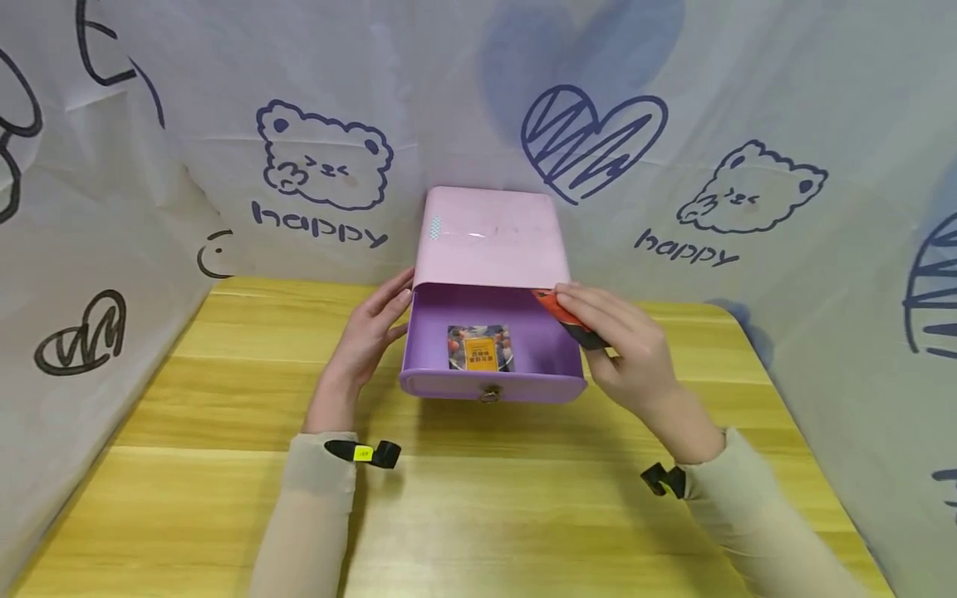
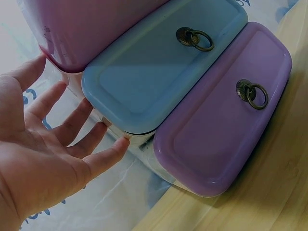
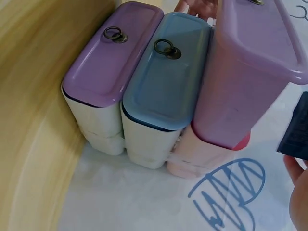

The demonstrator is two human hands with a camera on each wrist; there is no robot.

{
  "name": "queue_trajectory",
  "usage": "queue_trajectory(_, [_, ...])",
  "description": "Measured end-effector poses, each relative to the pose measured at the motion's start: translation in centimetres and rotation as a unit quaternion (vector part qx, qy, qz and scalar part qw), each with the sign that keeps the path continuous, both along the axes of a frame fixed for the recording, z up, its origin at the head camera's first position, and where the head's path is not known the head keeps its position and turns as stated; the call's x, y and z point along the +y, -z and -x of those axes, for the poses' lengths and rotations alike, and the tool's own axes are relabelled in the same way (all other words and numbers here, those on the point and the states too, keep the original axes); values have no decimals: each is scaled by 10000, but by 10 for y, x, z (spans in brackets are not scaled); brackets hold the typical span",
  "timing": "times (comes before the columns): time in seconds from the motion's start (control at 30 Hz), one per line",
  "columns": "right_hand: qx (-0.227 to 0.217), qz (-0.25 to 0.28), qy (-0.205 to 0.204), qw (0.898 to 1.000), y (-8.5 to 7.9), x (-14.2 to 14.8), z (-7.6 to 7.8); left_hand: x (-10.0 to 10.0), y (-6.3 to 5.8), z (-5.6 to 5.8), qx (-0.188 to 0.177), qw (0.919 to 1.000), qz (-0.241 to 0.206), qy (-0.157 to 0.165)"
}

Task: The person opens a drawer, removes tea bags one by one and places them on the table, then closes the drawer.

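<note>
A small drawer cabinet [image 1: 489, 237] with a pink top stands against the back sheet, its purple top drawer [image 1: 538, 353] pulled out. Inside the drawer lies a packet with a yellow label [image 1: 481, 349]. My right hand [image 1: 631, 349] pinches a red and black packet [image 1: 566, 316] over the drawer's right edge; only its dark end [image 3: 296, 130] shows in the right wrist view. At the cabinet's left side is my left hand [image 1: 360, 336], with spread fingers touching the side in the left wrist view.
Below the pulled-out drawer, a blue drawer [image 2: 159, 67] and a lower purple drawer [image 2: 216, 120] are closed, each with a ring pull. The cabinet stands on a wooden table [image 1: 478, 515]. A white sheet with drawings [image 1: 449, 100] hangs behind and along both sides.
</note>
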State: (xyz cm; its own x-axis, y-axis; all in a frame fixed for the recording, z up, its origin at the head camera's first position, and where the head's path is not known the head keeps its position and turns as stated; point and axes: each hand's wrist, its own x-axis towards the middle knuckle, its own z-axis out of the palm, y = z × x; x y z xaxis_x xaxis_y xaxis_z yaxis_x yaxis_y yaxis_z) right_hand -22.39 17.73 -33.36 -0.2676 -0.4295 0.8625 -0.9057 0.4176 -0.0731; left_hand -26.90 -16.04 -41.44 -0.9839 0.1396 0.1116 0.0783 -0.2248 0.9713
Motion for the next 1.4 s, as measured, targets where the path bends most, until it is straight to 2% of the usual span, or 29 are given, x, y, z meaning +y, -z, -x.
queue_trajectory(0.13, [407,721,101,9965,11,-2,-4,1,1,1,15,10000,-45,68])
queue_trajectory(0.23, [514,1049,334,9926,22,-1,-7,3,1,1,35,9999,-38,111])
queue_trajectory(0.53, [501,1461,997,9830,54,6,-6,3,-1,-1,10,10000,29,88])
queue_trajectory(0.77, [438,1355,1224,9822,72,17,1,3,0,-1,-6,10000,-13,53])
queue_trajectory(1.0, [96,1050,1446,9839,85,28,9,1,0,0,1,10000,-6,24])
queue_trajectory(1.17, [-17,737,1554,9851,91,35,14,1,-1,-1,-33,10000,18,1])
queue_trajectory(1.4, [-400,316,1827,9819,98,45,22,0,-1,-1,17,10000,20,26])
